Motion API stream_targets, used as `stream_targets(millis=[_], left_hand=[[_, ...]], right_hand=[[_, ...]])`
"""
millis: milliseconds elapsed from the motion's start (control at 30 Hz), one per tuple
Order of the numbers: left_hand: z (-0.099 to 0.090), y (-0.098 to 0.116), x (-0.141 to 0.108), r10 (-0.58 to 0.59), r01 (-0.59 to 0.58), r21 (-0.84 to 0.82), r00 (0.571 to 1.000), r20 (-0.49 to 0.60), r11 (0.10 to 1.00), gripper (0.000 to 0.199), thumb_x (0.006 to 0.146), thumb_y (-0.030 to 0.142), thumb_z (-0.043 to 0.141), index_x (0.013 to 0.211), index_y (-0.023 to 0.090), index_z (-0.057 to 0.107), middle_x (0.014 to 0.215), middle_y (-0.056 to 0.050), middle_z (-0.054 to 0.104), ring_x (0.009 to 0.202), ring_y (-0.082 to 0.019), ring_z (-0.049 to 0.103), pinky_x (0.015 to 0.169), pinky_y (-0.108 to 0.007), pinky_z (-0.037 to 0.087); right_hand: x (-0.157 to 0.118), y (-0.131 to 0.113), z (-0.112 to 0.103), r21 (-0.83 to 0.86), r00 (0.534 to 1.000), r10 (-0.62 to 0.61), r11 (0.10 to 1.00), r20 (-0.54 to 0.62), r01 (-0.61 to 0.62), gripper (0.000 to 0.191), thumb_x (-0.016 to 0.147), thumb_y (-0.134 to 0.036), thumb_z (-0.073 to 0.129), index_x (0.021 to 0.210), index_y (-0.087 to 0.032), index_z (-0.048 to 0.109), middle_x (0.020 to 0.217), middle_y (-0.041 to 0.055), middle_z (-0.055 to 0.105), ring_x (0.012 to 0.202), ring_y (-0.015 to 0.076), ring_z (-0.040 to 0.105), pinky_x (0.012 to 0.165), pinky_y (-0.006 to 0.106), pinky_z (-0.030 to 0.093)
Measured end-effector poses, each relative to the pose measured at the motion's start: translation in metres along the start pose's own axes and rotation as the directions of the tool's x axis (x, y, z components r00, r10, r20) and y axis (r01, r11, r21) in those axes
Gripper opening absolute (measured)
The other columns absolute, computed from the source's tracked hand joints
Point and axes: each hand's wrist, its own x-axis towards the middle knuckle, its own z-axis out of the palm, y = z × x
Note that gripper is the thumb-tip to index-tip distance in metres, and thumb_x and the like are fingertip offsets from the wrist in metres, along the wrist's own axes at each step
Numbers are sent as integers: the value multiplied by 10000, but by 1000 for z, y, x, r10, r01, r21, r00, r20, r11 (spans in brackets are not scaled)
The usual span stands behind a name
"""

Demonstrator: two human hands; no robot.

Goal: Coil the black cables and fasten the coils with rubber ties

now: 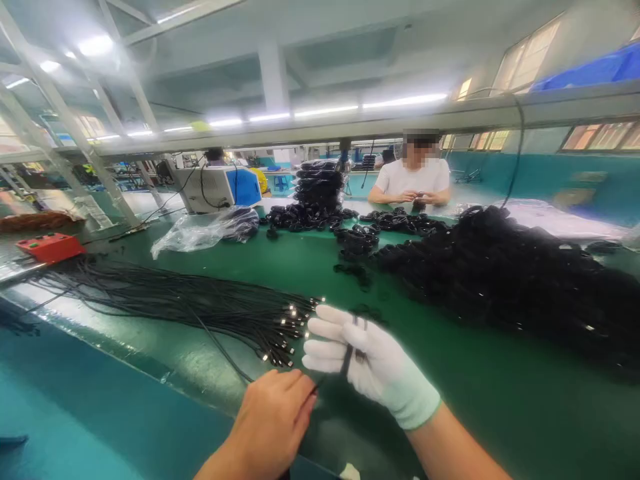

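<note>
My bare left hand is closed on a black cable, which trails back toward the bundle at the left. My right hand, in a white glove with a pale green cuff, points its fingers to the left. A dark length of cable lies across this hand and loops at its fingers, with the thumb bent over it. A small dark end shows by the palm. Just beyond the fingertips, a bundle of straight black cables lies on the green table, its metal-tipped plugs toward my hands.
A large heap of coiled black cables covers the right side. Coils are also stacked at the back beside a clear plastic bag. A red control box sits far left. Across the table, a person handles something dark.
</note>
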Motion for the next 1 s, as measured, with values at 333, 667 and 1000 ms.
stream_targets(millis=[333, 667, 1000], left_hand=[[-46, -26, 53, 65, 2, -494, 991, 119, 869, 136, 740, 306, 698, 755, 177, 660, 747, 11, 637, 719, -125, 562, 681, -232, 416], [3, -49, 35, -123, 144, -215, 986, 109, 966, 260, 900, 211, 394, 842, 193, 646, 803, -29, 636, 740, -169, 554, 664, -286, 392], [-8, 6, 13, 70, -71, 24, 997, 25, 997, 172, 868, 194, 495, 713, 186, 569, 694, 2, 603, 620, -147, 519, 617, -295, 316]], right_hand=[[-7, 30, -6, -14, 873, 398, 911, 281, -411, 406, 700, -350, 737, 965, -98, 559, 774, 61, 607, 711, 182, 612, 788, 436, 440], [-4, 13, 2, 117, 982, 117, 984, 152, -135, 395, 688, -344, 750, 970, -173, 533, 743, -16, 507, 634, 111, 495, 742, 357, 440], [0, 19, -4, -177, 993, 65, 981, -103, -83, 430, 745, -321, 706, 1101, -124, 568, 950, 105, 655, 821, 187, 610, 821, 373, 447]])
